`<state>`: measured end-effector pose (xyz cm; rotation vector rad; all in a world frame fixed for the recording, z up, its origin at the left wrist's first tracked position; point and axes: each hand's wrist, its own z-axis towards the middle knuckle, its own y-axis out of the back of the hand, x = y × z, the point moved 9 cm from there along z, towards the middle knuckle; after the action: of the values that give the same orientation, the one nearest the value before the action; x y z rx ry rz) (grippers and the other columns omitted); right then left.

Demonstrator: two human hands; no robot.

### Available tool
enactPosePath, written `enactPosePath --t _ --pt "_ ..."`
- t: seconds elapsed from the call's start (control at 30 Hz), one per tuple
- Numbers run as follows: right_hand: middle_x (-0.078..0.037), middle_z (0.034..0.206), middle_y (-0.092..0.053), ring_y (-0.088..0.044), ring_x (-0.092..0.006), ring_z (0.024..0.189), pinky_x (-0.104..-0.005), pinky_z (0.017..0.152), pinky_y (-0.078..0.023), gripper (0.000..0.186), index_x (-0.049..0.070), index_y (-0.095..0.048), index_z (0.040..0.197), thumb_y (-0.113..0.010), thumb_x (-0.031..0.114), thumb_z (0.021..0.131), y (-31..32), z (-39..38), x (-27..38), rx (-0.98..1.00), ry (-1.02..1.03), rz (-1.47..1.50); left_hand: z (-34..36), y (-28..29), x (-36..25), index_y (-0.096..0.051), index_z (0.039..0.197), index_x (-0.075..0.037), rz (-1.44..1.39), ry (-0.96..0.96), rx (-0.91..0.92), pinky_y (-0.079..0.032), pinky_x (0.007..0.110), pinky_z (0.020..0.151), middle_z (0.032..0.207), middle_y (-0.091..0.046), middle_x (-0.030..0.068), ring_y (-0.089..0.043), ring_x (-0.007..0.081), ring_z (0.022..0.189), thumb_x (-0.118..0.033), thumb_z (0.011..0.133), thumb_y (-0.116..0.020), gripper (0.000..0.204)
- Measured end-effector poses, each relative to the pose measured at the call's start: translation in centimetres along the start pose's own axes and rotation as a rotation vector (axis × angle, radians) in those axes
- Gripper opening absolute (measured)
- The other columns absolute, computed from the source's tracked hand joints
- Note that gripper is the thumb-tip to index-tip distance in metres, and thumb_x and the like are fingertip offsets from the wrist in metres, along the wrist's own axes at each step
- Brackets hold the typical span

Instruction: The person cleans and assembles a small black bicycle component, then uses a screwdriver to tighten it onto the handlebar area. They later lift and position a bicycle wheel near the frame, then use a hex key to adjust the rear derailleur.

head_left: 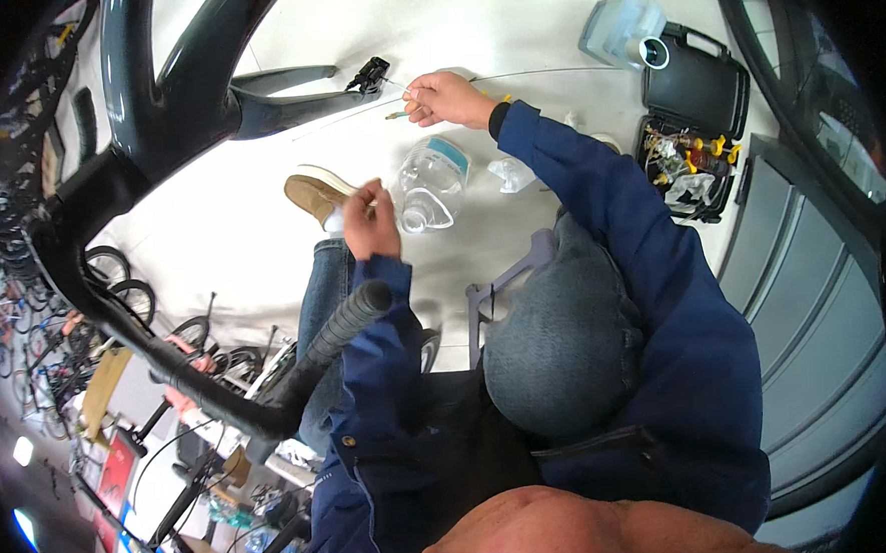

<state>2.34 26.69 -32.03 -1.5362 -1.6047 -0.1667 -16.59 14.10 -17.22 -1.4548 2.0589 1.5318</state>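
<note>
My right hand (pixel 446 100) pinches a thin cable (pixel 513 74) just right of a small black brake caliper (pixel 367 75). The caliper sits at the tip of a dark bicycle fork (pixel 294 112). One stretch of cable trails from the hand toward the right. My left hand (pixel 372 220) hangs lower, behind the taped handlebar (pixel 350 326), fingers curled in and closed; whether anything lies between them is too small to tell. Beside it, a clear plastic bottle (pixel 428 189) lies on the floor.
An open black tool case (pixel 691 128) with small parts lies at the right, a clear container (pixel 615 29) and a roll (pixel 652 53) by its lid. Crumpled white plastic (pixel 511 174) is near the bottle. The dark bike frame (pixel 168 101) fills the upper left. Grey ribbed panels (pixel 805 308) stand right.
</note>
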Motion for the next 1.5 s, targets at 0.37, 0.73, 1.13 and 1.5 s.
enactPosePath --t 0.37,0.73,1.13,1.5 --pt "-0.012 0.094 -0.077 -0.076 -0.0185 0.077 -0.0308 0.064 -0.063 0.025 0.000 -0.070 0.115 -0.052 0.013 0.103 -0.2 0.3 0.4 -0.096 0.064 -0.007 -17.3 2.6 -28.9 -0.069 0.117 -0.002 0.645 -0.301 0.598 -0.055 0.036 0.092 0.117 -0.071 0.0164 -0.071 0.0290 0.108 0.006 0.096 -0.058 0.025" --pt "-0.007 0.074 -0.075 -0.073 -0.0135 0.064 -0.0292 0.062 -0.060 0.016 0.005 -0.073 0.085 -0.064 0.016 0.093 0.9 0.9 0.8 -0.146 0.181 -0.125 9.9 -6.7 -30.6 -0.068 0.127 -0.005 1.180 -0.386 0.471 -0.057 0.035 0.096 0.119 -0.074 0.0139 -0.072 0.0271 0.108 -0.004 0.100 -0.061 0.028" --pt "-0.012 0.089 -0.077 -0.074 -0.0238 0.077 -0.0348 0.075 -0.057 0.025 0.004 -0.077 0.100 -0.072 0.027 0.092 2.2 0.3 1.9 -0.206 0.283 -0.415 26.8 -12.0 -10.8 -0.067 0.131 -0.003 1.131 -0.072 0.610 -0.060 0.036 0.092 0.120 -0.073 0.0134 -0.071 0.0251 0.109 -0.010 0.096 -0.064 0.036" --pt "-0.010 0.088 -0.077 -0.074 -0.0146 0.072 -0.0287 0.065 -0.058 0.022 -0.002 -0.074 0.103 -0.069 0.019 0.097 1.2 0.1 1.1 -0.121 0.152 -0.216 27.9 -11.9 -8.5 -0.071 0.118 -0.004 0.896 0.244 0.570 -0.058 0.035 0.084 0.106 -0.071 0.0078 -0.067 0.0203 0.094 -0.012 0.091 -0.069 0.028"
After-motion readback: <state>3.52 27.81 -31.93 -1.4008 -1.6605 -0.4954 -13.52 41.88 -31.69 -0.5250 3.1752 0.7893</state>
